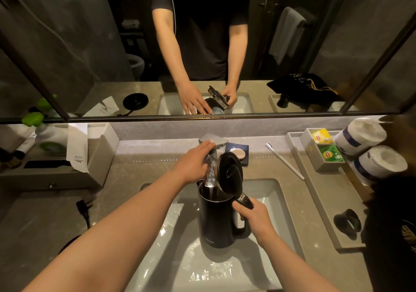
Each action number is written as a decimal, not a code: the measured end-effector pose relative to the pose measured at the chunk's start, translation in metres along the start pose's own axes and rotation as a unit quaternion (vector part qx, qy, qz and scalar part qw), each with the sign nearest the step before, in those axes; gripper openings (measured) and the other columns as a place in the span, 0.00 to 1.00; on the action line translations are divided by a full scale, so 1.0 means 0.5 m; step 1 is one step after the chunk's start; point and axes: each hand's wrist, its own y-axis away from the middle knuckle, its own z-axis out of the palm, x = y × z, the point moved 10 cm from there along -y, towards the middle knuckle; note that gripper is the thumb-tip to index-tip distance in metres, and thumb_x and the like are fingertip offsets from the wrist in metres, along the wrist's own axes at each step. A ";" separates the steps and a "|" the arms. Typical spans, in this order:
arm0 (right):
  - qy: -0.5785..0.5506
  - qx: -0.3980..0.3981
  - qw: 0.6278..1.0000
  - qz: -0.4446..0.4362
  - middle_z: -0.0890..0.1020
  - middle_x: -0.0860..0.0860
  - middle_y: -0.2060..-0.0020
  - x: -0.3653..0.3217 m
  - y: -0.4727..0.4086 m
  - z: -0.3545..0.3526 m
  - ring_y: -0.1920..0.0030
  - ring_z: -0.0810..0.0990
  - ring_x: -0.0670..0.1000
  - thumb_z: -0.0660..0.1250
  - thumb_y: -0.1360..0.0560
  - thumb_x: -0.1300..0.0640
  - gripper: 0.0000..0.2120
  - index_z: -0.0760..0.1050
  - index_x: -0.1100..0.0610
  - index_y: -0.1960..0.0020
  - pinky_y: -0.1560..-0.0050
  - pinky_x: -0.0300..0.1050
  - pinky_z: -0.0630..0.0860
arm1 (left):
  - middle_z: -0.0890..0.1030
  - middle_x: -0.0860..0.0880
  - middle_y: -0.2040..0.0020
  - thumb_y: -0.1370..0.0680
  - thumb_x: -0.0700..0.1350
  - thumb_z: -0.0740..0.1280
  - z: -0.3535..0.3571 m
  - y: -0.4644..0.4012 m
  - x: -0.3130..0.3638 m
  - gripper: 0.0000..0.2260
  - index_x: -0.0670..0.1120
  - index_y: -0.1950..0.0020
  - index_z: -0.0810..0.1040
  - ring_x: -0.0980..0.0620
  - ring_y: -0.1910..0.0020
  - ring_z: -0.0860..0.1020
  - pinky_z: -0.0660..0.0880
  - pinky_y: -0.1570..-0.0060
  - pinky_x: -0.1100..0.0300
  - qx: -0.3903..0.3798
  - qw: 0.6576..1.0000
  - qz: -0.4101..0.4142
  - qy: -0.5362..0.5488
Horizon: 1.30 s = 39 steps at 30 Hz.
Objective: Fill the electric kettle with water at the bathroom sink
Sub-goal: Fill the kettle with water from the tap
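Risks overflowing the black kettle [216, 219] held in the sink [273, 192] under the running faucet [212, 144], right hand [255, 216] clenched round its handle, left hand [193, 163] fingers together on the lever

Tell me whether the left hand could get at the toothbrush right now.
Probably not directly: the left hand rests on the faucet, and the kettle with its raised lid stands between it and the toothbrush.

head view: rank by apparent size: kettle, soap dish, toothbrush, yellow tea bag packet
1. Kettle, largest by far, though nearest the camera.
2. Toothbrush, long but thin, and soap dish, shorter but broader: too close to rank.
3. Yellow tea bag packet, smallest, also farthest back.
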 end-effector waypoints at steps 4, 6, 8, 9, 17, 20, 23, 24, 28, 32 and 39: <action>-0.003 -0.001 1.000 0.004 0.82 0.47 0.66 0.005 -0.001 0.000 0.62 0.78 0.49 0.73 0.28 0.53 0.05 0.80 0.51 0.61 0.59 0.44 0.75 | 0.57 0.52 0.22 0.24 0.39 0.62 0.000 0.001 0.001 0.31 0.55 0.24 0.57 0.48 0.26 0.60 0.61 0.30 0.51 -0.001 1.000 0.002 -0.006; -0.005 -0.002 1.000 0.008 0.82 0.47 0.65 0.008 0.000 0.002 0.62 0.78 0.50 0.73 0.28 0.53 0.04 0.80 0.51 0.60 0.59 0.43 0.75 | 0.57 0.52 0.22 0.24 0.39 0.62 -0.001 0.002 0.002 0.31 0.55 0.24 0.57 0.48 0.26 0.60 0.61 0.30 0.51 -0.002 1.000 0.003 -0.008; -0.006 -0.004 1.000 0.010 0.82 0.48 0.64 0.009 0.000 0.004 0.62 0.78 0.50 0.73 0.28 0.53 0.04 0.80 0.51 0.59 0.59 0.43 0.74 | 0.56 0.52 0.22 0.24 0.39 0.62 -0.002 0.003 0.004 0.31 0.55 0.24 0.56 0.48 0.26 0.60 0.61 0.30 0.51 -0.001 1.000 0.005 -0.009; -0.006 -0.003 1.000 0.010 0.82 0.48 0.64 0.010 0.000 0.004 0.62 0.78 0.50 0.73 0.28 0.53 0.04 0.79 0.51 0.59 0.59 0.43 0.74 | 0.56 0.52 0.22 0.24 0.39 0.63 -0.002 0.004 0.004 0.31 0.55 0.24 0.56 0.48 0.26 0.60 0.62 0.30 0.50 0.000 1.000 0.005 -0.009; -0.016 0.001 1.000 0.016 0.81 0.46 0.66 0.009 0.001 0.005 0.62 0.78 0.48 0.73 0.28 0.53 0.04 0.80 0.50 0.60 0.60 0.41 0.74 | 0.56 0.52 0.22 0.24 0.40 0.63 -0.004 0.007 0.006 0.32 0.56 0.24 0.56 0.48 0.26 0.60 0.62 0.31 0.50 0.003 1.000 -0.003 -0.014; -0.021 0.003 1.000 0.018 0.81 0.46 0.66 0.008 0.001 0.005 0.62 0.77 0.48 0.73 0.28 0.53 0.04 0.80 0.49 0.60 0.61 0.41 0.74 | 0.56 0.52 0.22 0.24 0.39 0.63 -0.004 0.007 0.007 0.32 0.56 0.24 0.55 0.47 0.26 0.60 0.61 0.30 0.50 0.001 1.000 -0.004 -0.014; -0.023 0.005 1.000 0.017 0.81 0.46 0.65 0.006 0.001 0.006 0.62 0.77 0.48 0.73 0.28 0.53 0.04 0.79 0.49 0.60 0.61 0.41 0.74 | 0.55 0.52 0.22 0.24 0.39 0.63 -0.003 0.007 0.006 0.32 0.56 0.24 0.55 0.47 0.26 0.60 0.61 0.31 0.51 0.001 1.000 -0.004 -0.019; -0.023 0.005 1.000 0.016 0.81 0.46 0.65 0.005 0.001 0.006 0.62 0.77 0.48 0.73 0.28 0.53 0.04 0.79 0.49 0.60 0.61 0.41 0.74 | 0.55 0.52 0.22 0.24 0.39 0.63 -0.003 0.007 0.006 0.32 0.56 0.24 0.55 0.47 0.26 0.60 0.62 0.31 0.51 0.002 1.000 -0.005 -0.020; -0.023 0.005 1.000 0.011 0.81 0.46 0.66 0.000 0.002 0.007 0.63 0.77 0.48 0.73 0.28 0.53 0.06 0.78 0.49 0.62 0.61 0.41 0.74 | 0.55 0.53 0.22 0.24 0.39 0.63 -0.002 0.007 0.007 0.32 0.56 0.24 0.55 0.47 0.26 0.61 0.62 0.32 0.51 0.002 1.000 -0.007 -0.020; -0.020 0.008 1.000 0.007 0.80 0.45 0.67 -0.002 0.004 0.007 0.63 0.77 0.48 0.73 0.28 0.54 0.07 0.77 0.47 0.63 0.62 0.40 0.73 | 0.55 0.53 0.21 0.24 0.39 0.63 -0.002 0.008 0.007 0.33 0.56 0.24 0.55 0.47 0.26 0.61 0.62 0.32 0.51 0.001 1.000 -0.007 -0.021; -0.012 0.011 1.000 0.012 0.80 0.46 0.66 0.004 0.007 0.005 0.63 0.77 0.49 0.73 0.28 0.53 0.06 0.77 0.48 0.62 0.61 0.41 0.74 | 0.54 0.53 0.21 0.24 0.39 0.63 0.000 0.009 0.007 0.34 0.56 0.23 0.54 0.47 0.26 0.60 0.62 0.31 0.51 -0.003 1.000 -0.008 -0.022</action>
